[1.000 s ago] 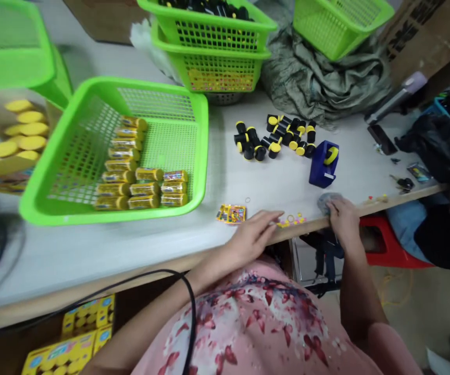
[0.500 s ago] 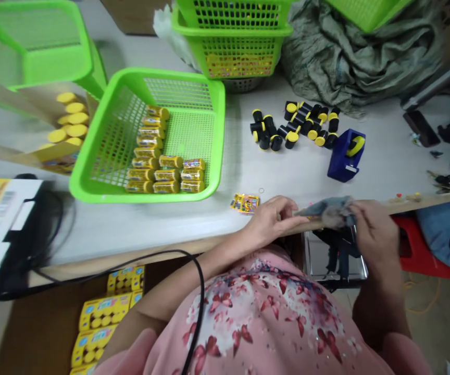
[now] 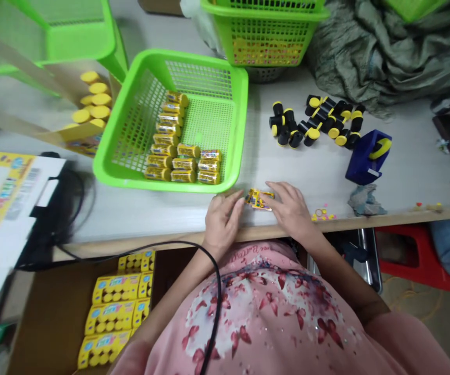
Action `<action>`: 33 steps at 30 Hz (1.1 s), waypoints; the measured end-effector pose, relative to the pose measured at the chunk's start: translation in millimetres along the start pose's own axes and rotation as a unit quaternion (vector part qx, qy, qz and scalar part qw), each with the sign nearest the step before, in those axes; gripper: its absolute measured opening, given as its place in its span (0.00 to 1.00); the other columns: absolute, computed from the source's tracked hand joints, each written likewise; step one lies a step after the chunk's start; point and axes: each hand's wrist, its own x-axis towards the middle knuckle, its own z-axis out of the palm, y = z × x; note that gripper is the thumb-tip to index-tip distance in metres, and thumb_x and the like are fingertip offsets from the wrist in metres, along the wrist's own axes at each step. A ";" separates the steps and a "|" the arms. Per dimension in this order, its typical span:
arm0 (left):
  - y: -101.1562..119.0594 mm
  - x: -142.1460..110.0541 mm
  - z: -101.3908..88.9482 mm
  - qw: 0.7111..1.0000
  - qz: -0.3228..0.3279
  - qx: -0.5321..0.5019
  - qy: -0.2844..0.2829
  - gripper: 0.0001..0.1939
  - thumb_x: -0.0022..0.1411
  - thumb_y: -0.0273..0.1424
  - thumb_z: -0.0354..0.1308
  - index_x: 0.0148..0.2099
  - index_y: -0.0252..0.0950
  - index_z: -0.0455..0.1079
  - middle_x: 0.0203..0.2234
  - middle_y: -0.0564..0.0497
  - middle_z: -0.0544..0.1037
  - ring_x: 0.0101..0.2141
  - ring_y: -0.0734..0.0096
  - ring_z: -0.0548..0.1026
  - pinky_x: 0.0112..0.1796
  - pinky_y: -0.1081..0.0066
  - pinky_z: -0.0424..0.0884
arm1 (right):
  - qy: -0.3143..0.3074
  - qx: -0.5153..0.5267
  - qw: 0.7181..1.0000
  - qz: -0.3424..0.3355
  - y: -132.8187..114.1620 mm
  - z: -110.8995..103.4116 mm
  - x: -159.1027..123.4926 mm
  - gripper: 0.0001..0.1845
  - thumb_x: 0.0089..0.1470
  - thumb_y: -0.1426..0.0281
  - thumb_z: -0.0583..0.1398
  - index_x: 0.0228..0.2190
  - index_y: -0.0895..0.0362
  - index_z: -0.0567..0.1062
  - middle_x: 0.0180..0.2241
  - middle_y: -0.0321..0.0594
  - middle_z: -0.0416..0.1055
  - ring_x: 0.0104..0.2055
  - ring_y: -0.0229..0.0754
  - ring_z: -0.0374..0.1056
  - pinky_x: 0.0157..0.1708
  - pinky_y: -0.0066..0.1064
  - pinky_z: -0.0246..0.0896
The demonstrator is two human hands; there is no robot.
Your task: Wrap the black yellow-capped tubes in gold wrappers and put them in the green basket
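Head view: left hand (image 3: 223, 221) open, fingers spread, tips just beside yellow printed packet (image 3: 258, 199). Right hand (image 3: 289, 208) fingers loosely spread, tips resting on packet (pressed, not gripped). Green basket (image 3: 233, 130) at packet's 11 o'clock; blue tape dispenser (image 3: 366, 159) at 2 o'clock.

A white, wood-edged worktable (image 3: 319, 177) runs beside a red plastic stool (image 3: 424, 265) on a tan floor (image 3: 412, 317).

White table (image 3: 319, 177) with printed card (image 3: 259, 199), green basket (image 3: 237, 125)
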 end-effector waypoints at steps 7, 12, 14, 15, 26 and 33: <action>11.0 3.2 5.9 0.998 0.053 0.026 -0.035 0.17 0.65 0.43 0.55 0.44 0.37 0.79 0.40 0.43 0.78 0.42 0.59 0.74 0.47 0.60 0.69 | 0.036 0.048 0.998 0.000 -3.8 2.2 -6.5 0.18 0.63 0.75 0.54 0.47 0.49 0.79 0.52 0.43 0.75 0.53 0.47 0.69 0.54 0.44 0.64; 25.1 16.4 6.6 0.964 -0.078 -0.230 -0.105 0.16 0.65 0.41 0.56 0.34 0.37 0.80 0.33 0.49 0.81 0.36 0.66 0.76 0.43 0.66 0.72 | 0.104 0.179 0.978 0.005 -5.1 -5.8 0.8 0.15 0.63 0.70 0.55 0.49 0.52 0.76 0.51 0.45 0.74 0.52 0.43 0.71 0.52 0.39 0.69; 26.9 20.2 8.0 0.923 -0.181 -0.318 -0.121 0.16 0.60 0.43 0.61 0.32 0.35 0.79 0.28 0.51 0.81 0.28 0.69 0.76 0.34 0.69 0.73 | 0.118 0.219 0.967 0.048 11.9 -10.4 14.3 0.17 0.60 0.66 0.59 0.51 0.52 0.74 0.50 0.45 0.73 0.49 0.43 0.72 0.50 0.38 0.70; 27.1 21.5 8.9 0.900 -0.224 -0.353 -0.124 0.16 0.56 0.44 0.64 0.31 0.34 0.79 0.26 0.51 0.81 0.25 0.71 0.75 0.30 0.70 0.73 | 0.130 0.225 0.962 0.083 24.6 -12.5 23.4 0.18 0.59 0.66 0.60 0.51 0.53 0.73 0.49 0.45 0.74 0.46 0.43 0.72 0.49 0.38 0.70; 30.5 23.8 10.1 0.791 -0.329 -0.503 -0.112 0.17 0.38 0.38 0.76 0.30 0.33 0.80 0.29 0.48 0.84 0.30 0.68 0.81 0.40 0.69 0.78 | 0.167 0.206 0.910 0.319 124.6 17.3 104.5 0.20 0.48 0.73 0.64 0.43 0.56 0.64 0.42 0.44 0.72 0.42 0.43 0.71 0.49 0.41 0.67; 21.4 18.7 11.5 0.823 -0.295 -0.471 -0.116 0.14 0.42 0.39 0.74 0.26 0.34 0.79 0.24 0.51 0.82 0.26 0.72 0.78 0.36 0.71 0.77 | 0.106 0.451 0.870 0.168 101.5 -10.2 66.6 0.21 0.52 0.62 0.64 0.48 0.51 0.70 0.47 0.40 0.71 0.48 0.43 0.70 0.51 0.42 0.69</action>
